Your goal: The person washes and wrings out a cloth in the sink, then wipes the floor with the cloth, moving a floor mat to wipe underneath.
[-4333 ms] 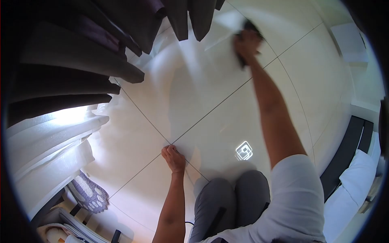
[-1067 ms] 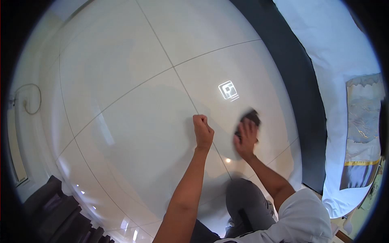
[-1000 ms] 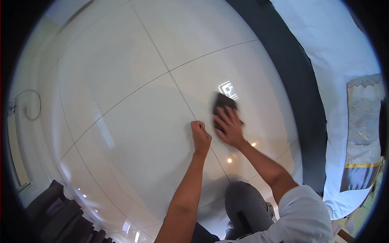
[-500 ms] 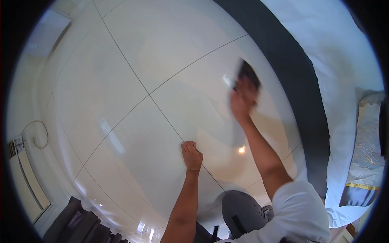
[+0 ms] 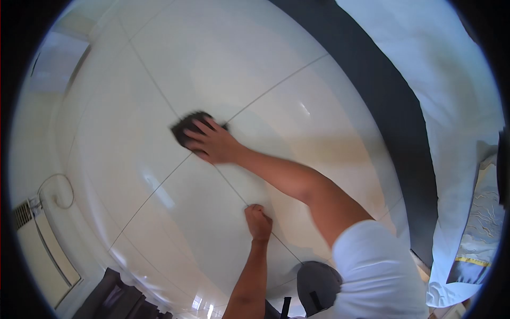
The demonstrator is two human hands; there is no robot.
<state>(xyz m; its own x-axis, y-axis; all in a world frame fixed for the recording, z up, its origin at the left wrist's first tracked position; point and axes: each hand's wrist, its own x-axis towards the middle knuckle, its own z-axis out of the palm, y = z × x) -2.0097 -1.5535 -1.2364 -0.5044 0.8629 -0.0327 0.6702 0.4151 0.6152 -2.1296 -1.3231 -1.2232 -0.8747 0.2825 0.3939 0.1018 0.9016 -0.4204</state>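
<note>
My right hand (image 5: 213,142) presses down on a folded black cloth (image 5: 183,129) lying on the tiled floor (image 5: 159,223), near where the tile lines cross. Its fingers are spread over the cloth and cover part of it; motion blurs the edges. Lower down, my left hand (image 5: 258,222) is closed in a fist, with its knuckles resting on the floor beside a tile line. Nothing shows in that fist.
On the right stands a bed with a dark grey base (image 5: 366,101) and white bedding (image 5: 409,69). A patterned cushion (image 5: 481,223) lies farther right. Dark curtain fabric (image 5: 114,297) hangs at the lower left, near a wall unit (image 5: 48,250) with a cable (image 5: 71,194).
My right hand has swept the black cloth across the floor, from near the bed to the left. My left fist stays on the floor; the view has shifted slightly.
</note>
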